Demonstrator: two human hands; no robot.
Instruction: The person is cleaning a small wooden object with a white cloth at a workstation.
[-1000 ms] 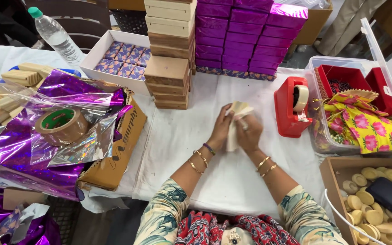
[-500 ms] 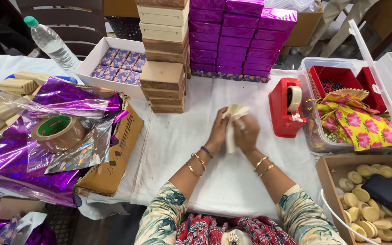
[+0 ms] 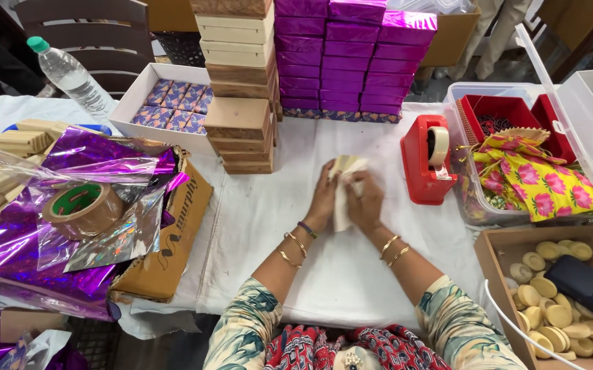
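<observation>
My left hand (image 3: pixel 322 199) and my right hand (image 3: pixel 366 200) are together over the white tablecloth (image 3: pixel 255 226), both gripping a small cream-coloured flat piece (image 3: pixel 343 185) held upright between them. Its lower part is hidden between my palms. Bangles sit on both wrists. A red tape dispenser (image 3: pixel 428 159) stands just right of my hands. A stack of tan wooden boxes (image 3: pixel 238 103) rises just beyond and left of them.
Purple foil-wrapped boxes (image 3: pixel 355 58) are stacked at the back. Purple foil sheets (image 3: pixel 43 233) and a brown tape roll (image 3: pixel 80 209) lie on a cardboard box at left. A clear bin holds yellow floral cloth (image 3: pixel 536 181). A carton of round cream discs (image 3: pixel 557 308) sits at right. A water bottle (image 3: pixel 70 79) stands far left.
My hands have stayed together on the cream piece, shifting it slightly. The view has tilted a little.
</observation>
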